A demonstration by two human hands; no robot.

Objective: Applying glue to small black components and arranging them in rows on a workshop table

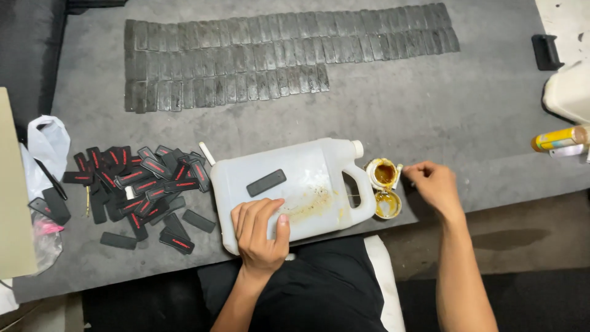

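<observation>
The left hand (261, 229) lies flat, fingers loosely spread, on the white plastic jug (295, 190) lying sideways; just right of it, the right hand (434, 182) pinches a thin stick beside the open glue tin (383, 174).

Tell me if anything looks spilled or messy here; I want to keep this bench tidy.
Yes. The white jug, lying on its side under the left hand, has a brownish smear across its flat face near the handle. The small open tin by the right hand is crusted with the same amber stuff. The black tags lie in a loose heap.
</observation>
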